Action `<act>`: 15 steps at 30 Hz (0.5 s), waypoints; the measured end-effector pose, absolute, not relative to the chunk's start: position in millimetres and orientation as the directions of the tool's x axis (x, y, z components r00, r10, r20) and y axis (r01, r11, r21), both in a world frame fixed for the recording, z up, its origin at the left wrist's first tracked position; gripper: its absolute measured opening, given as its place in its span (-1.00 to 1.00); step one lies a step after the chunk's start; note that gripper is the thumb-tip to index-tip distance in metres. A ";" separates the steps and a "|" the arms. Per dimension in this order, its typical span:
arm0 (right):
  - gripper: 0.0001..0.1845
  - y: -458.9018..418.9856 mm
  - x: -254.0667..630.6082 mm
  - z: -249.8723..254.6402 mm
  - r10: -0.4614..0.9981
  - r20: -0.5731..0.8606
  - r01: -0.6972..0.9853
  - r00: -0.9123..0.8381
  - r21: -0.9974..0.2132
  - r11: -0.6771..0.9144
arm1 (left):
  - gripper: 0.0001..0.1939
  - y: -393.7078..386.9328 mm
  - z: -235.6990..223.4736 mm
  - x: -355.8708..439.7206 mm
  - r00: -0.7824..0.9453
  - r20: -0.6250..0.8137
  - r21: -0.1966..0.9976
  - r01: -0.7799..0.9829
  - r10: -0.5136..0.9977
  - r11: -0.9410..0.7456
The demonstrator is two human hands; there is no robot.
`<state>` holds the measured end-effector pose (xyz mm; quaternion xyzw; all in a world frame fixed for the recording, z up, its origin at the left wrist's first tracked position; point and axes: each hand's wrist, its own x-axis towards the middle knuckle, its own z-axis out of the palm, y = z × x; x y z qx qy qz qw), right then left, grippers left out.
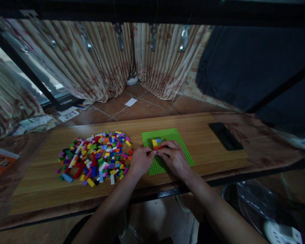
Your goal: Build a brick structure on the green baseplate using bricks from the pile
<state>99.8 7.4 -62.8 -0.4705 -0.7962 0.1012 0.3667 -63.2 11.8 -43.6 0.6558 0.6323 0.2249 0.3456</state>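
Note:
A green studded baseplate (179, 139) lies on the wooden board, with a small block of yellow, blue and orange-red toy bricks (157, 143) built near its middle. My left hand (141, 161) comes in from the left, fingertips pinched together at the near side of that block. From the right, my right hand (175, 157) reaches over the plate, its fingers closed against the block's near and right side. Both sets of fingertips almost meet there. Whatever small piece is between them is hidden by the fingers.
Left of the plate spreads a heap of loose coloured bricks (101, 154). A black phone (225, 136) lies at the board's right end. The wooden board (45, 189) rests on a brown cloth. An orange packet (1, 162) is at the far left, and striped curtains (96, 61) hang behind.

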 end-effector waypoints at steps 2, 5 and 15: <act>-0.88 8.0 102.0 -62.6 0.821 0.504 0.637 -0.267 -0.547 0.543 | -0.69 11.9 -44.0 -65.6 0.137 -0.124 0.766 0.642 0.983 0.007; -0.87 12.5 107.7 -62.3 0.822 0.554 0.588 -0.132 -0.624 0.515 | -0.65 15.6 -42.7 -75.8 0.168 -0.088 0.814 0.580 0.982 -0.026; -0.83 20.6 107.3 -61.5 0.804 0.592 0.546 0.061 -0.693 0.470 | -0.62 32.2 0.4 -201.4 -0.226 -0.033 0.923 0.367 0.973 0.117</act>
